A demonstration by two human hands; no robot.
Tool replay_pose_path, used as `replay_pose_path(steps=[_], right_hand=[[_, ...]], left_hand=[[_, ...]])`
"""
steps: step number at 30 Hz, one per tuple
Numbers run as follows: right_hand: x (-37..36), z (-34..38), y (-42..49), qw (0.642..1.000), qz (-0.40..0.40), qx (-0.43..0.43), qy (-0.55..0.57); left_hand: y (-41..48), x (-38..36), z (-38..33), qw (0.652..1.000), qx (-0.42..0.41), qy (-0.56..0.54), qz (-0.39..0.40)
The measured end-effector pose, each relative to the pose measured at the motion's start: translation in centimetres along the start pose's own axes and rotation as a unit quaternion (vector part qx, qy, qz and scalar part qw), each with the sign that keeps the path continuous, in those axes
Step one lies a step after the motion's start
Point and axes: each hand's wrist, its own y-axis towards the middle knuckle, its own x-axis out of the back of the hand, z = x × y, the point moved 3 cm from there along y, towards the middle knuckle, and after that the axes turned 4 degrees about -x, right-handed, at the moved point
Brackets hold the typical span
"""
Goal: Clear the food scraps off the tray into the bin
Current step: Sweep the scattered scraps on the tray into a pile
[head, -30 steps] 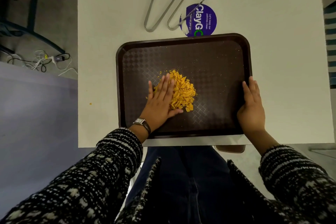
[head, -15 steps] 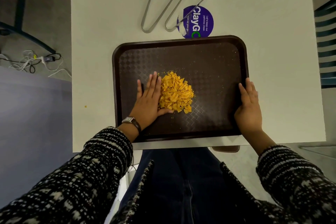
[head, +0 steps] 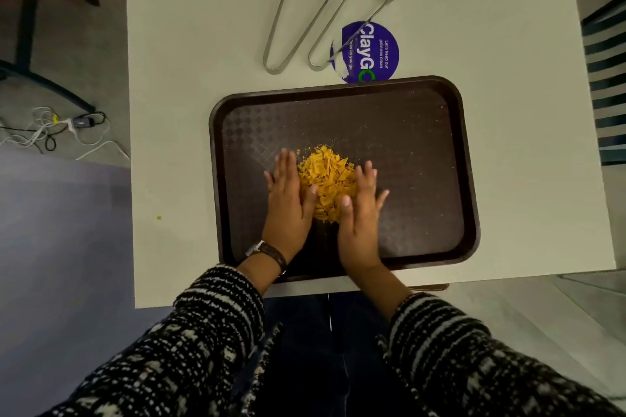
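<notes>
- Tray (head: 420, 152): dark brown, flat on the white table (head: 203, 44), close to the near edge, right in front of the person.
- Food scraps (head: 327, 176): 1 heap of yellow-orange broken bits, sitting on the tray, a bit left of its middle. A few tiny specks lie loose on the tray floor to the right of the heap.
- Left hand (head: 288, 203): fingers straight and together, set against the left side of the heap, thumb tip touching the near edge of it. Nothing gripped, just pressing against the scraps.
- Right hand (head: 362, 210): fingers straight, little finger spread out, set against the right side of the heap, thumb tip touching the scraps. Nothing gripped either.
- The 2 hands flank the heap, with the scraps between them.
- Watch (head: 267, 252) on the left wrist; both sleeves (head: 210, 332) black-and-white knit.
- 1 stray crumb (head: 158, 217) on the table, left of the tray, well apart from it.
- 2 metal tongs beyond the tray: left pair (head: 272, 69), right pair (head: 314, 65), side by side, bends pointing toward the tray.
- Round purple sticker (head: 376, 51) on the table, touching the tray's far rim, with 1 arm of the right pair lying across it.
- Cables (head: 50, 129) on the floor, far left.
</notes>
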Motion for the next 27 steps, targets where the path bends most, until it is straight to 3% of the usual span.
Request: replay_pose_path(steps=[11, 18, 22, 24, 27], right_hand=[[-3.2, 0.8, 0.7, 0.998, -0.016, -0.011, 0.052], [-3.5, 1.9, 1.3, 0.994, -0.002, -0.011, 0.112], [-3.7, 3.2, 1.6, 0.972, 0.018, -0.081, 0.217], [-3.3, 3.8, 1.7, 0.948, 0.026, -0.123, 0.293], [-2.8, 4.4, 2.0, 0.902, 0.019, -0.188, 0.388]], left_hand=[[1.7, -2.9, -0.6, 0.998, -0.047, 0.011, 0.037], [1.8, -1.9, -2.2, 0.983, 0.012, -0.183, 0.018], [1.6, -1.1, -2.5, 0.976, 0.030, -0.215, -0.032], [1.5, -0.8, -2.4, 0.959, 0.038, -0.275, -0.059], [1.8, -0.4, -2.9, 0.898, 0.144, -0.405, -0.098]])
